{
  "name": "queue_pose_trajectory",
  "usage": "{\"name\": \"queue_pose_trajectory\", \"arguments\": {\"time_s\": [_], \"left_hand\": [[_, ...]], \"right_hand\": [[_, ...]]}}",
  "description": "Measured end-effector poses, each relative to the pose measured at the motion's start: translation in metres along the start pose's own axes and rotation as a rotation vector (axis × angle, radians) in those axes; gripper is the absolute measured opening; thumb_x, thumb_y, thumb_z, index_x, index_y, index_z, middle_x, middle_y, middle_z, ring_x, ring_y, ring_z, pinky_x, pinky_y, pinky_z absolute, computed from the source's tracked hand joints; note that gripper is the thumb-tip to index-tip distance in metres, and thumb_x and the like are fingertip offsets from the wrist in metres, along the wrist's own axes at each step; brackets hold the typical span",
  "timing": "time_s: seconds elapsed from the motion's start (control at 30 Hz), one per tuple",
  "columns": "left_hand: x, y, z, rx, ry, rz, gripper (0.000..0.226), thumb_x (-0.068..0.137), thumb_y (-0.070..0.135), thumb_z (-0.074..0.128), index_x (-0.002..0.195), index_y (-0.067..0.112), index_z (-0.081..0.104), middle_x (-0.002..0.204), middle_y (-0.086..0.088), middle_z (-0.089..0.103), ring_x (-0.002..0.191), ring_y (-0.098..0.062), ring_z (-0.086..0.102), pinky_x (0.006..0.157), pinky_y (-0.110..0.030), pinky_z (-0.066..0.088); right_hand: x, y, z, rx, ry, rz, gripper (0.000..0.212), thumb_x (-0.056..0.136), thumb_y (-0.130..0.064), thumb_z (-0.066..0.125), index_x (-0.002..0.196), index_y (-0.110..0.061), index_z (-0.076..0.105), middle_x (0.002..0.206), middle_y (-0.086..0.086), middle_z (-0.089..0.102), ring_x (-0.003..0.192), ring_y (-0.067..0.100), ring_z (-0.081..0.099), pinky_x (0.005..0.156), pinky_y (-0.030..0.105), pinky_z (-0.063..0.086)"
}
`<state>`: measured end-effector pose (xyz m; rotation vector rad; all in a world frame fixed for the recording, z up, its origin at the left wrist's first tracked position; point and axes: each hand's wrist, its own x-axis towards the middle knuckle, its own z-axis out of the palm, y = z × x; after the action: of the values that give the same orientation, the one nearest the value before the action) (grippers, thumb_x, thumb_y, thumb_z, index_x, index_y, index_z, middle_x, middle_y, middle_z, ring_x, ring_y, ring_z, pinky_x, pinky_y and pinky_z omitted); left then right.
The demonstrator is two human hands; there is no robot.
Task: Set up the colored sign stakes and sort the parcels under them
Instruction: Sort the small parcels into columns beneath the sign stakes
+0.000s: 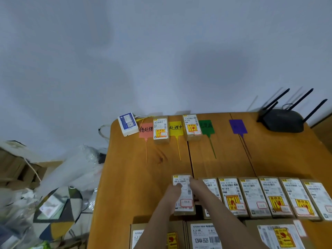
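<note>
Four flat sign stakes lie along the far side of the wooden table (224,162): pink (145,130), yellow (176,127), green (206,126) and purple (237,125). One brown parcel (160,129) lies between the pink and yellow signs, and another (191,127) between yellow and green. Near me, my left hand (172,194) and my right hand (199,190) hold a small labelled parcel (185,196) by its two long sides, at the left end of a row of several similar parcels (251,196).
Larger boxes (203,236) sit at the table's near edge under my arms. A black router with antennas (283,121) stands at the back right, and a white device (126,124) with cables at the back left corner. Bags and cardboard clutter the floor on the left (53,194).
</note>
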<state>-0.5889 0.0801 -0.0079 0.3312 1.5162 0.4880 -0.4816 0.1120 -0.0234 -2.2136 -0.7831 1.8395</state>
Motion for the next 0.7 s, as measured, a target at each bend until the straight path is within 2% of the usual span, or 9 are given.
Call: {"name": "queue_pose_trajectory", "arguments": {"time_s": [0.07, 0.13, 0.2, 0.23, 0.3, 0.4, 0.53, 0.57, 0.7], "left_hand": [[-0.006, 0.012, -0.011, 0.011, 0.026, 0.037, 0.022, 0.103, 0.023, 0.041, 0.118, 0.013, 0.053, 0.106, -0.013, 0.07, 0.086, -0.025, 0.07, 0.061, -0.033, 0.057], [-0.011, 0.026, -0.023, 0.035, 0.04, 0.106, 0.027, 0.102, 0.021, 0.043, 0.124, 0.009, 0.052, 0.109, -0.013, 0.07, 0.092, -0.027, 0.071, 0.072, -0.039, 0.059], [-0.022, 0.038, -0.036, 0.054, 0.047, 0.201, 0.029, 0.102, 0.019, 0.044, 0.128, 0.008, 0.052, 0.112, -0.013, 0.07, 0.096, -0.029, 0.071, 0.083, -0.045, 0.059], [-0.032, 0.043, -0.042, 0.042, 0.049, 0.251, 0.029, 0.102, 0.019, 0.046, 0.129, 0.011, 0.05, 0.113, -0.013, 0.07, 0.095, -0.03, 0.071, 0.083, -0.046, 0.059], [-0.054, 0.053, -0.054, -0.007, 0.05, 0.338, 0.03, 0.1, 0.016, 0.05, 0.129, 0.02, 0.044, 0.115, -0.012, 0.069, 0.089, -0.027, 0.072, 0.075, -0.044, 0.06], [-0.092, 0.065, -0.071, -0.077, 0.038, 0.473, 0.038, 0.098, 0.01, 0.054, 0.132, 0.02, 0.043, 0.113, -0.013, 0.07, 0.087, -0.025, 0.071, 0.066, -0.037, 0.058], [-0.152, 0.073, -0.091, -0.146, -0.023, 0.632, 0.034, 0.094, 0.011, 0.062, 0.122, 0.027, 0.051, 0.106, -0.007, 0.075, 0.089, -0.021, 0.074, 0.073, -0.036, 0.06], [-0.165, 0.072, -0.094, -0.162, -0.036, 0.659, 0.034, 0.093, 0.011, 0.063, 0.121, 0.029, 0.052, 0.104, -0.004, 0.076, 0.09, -0.021, 0.074, 0.075, -0.036, 0.06], [-0.201, 0.064, -0.105, -0.211, -0.056, 0.736, 0.038, 0.091, 0.014, 0.066, 0.119, 0.036, 0.054, 0.104, -0.001, 0.076, 0.094, -0.02, 0.074, 0.068, -0.031, 0.059]], "right_hand": [[-0.009, -0.012, -0.003, 0.013, -0.014, -0.054, 0.042, 0.098, -0.037, 0.047, 0.112, -0.003, 0.067, 0.096, 0.013, 0.075, 0.081, 0.024, 0.071, 0.075, 0.034, 0.057], [-0.022, -0.027, -0.008, -0.003, -0.03, -0.142, 0.034, 0.096, -0.028, 0.053, 0.114, -0.002, 0.065, 0.082, 0.007, 0.073, 0.067, 0.018, 0.068, 0.06, 0.029, 0.055], [-0.042, -0.043, -0.011, 0.005, -0.042, -0.22, 0.033, 0.097, -0.025, 0.055, 0.122, -0.005, 0.058, 0.08, 0.004, 0.069, 0.055, 0.012, 0.059, 0.049, 0.025, 0.047], [-0.052, -0.05, -0.012, 0.02, -0.047, -0.251, 0.032, 0.097, -0.024, 0.056, 0.125, -0.007, 0.053, 0.086, 0.005, 0.069, 0.054, 0.011, 0.056, 0.047, 0.024, 0.045], [-0.076, -0.063, -0.013, 0.052, -0.047, -0.329, 0.031, 0.097, -0.022, 0.057, 0.126, -0.01, 0.05, 0.096, 0.008, 0.07, 0.056, 0.011, 0.055, 0.046, 0.023, 0.044], [-0.114, -0.077, -0.015, 0.07, -0.024, -0.507, 0.03, 0.094, -0.025, 0.063, 0.121, -0.013, 0.056, 0.09, 0.002, 0.069, 0.065, 0.012, 0.056, 0.055, 0.025, 0.046], [-0.161, -0.084, -0.017, 0.101, -0.132, -0.676, 0.035, 0.091, -0.034, 0.065, 0.122, -0.016, 0.062, 0.098, 0.001, 0.077, 0.09, 0.019, 0.07, 0.084, 0.038, 0.057], [-0.172, -0.083, -0.018, 0.119, -0.163, -0.698, 0.035, 0.092, -0.034, 0.064, 0.123, -0.017, 0.062, 0.1, 0.0, 0.077, 0.096, 0.021, 0.071, 0.087, 0.04, 0.057], [-0.21, -0.077, -0.019, 0.213, -0.303, -0.728, 0.034, 0.094, -0.029, 0.063, 0.126, -0.018, 0.057, 0.106, 0.005, 0.076, 0.096, 0.022, 0.073, 0.073, 0.032, 0.059]]}}
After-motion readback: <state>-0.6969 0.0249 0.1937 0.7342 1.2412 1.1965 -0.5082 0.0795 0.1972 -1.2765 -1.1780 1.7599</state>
